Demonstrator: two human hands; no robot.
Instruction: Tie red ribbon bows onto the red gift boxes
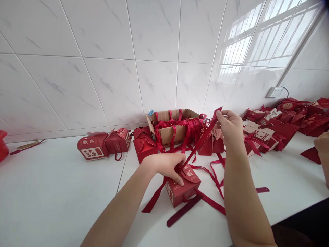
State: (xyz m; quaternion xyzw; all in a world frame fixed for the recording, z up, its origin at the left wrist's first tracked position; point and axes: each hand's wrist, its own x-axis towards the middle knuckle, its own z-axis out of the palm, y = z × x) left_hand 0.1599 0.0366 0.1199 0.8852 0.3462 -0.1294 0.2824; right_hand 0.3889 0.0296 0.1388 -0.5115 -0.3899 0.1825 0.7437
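A red gift box [177, 195] with printed characters sits on the white table. Over its top lies my left hand [166, 166], closed, its thumb pressed on the lid and its other fingers behind. Dark red ribbon [202, 140] runs from under that hand up to my right hand [228, 123], which pinches the ribbon's end between thumb and fingertips. The ribbon's other tail [154, 199] hangs to the left of the box. A flat dark red strap [183, 211] lies against the box's near side. Part of the lid is hidden by my left hand.
Behind stands an open cardboard box [169, 135] draped with many ribbons. Red boxes [94, 147] stand at the left, with several red gift bags [280, 132] at the right. Another person's hand [322, 145] shows at the right edge. A tiled wall [156, 82] closes the back.
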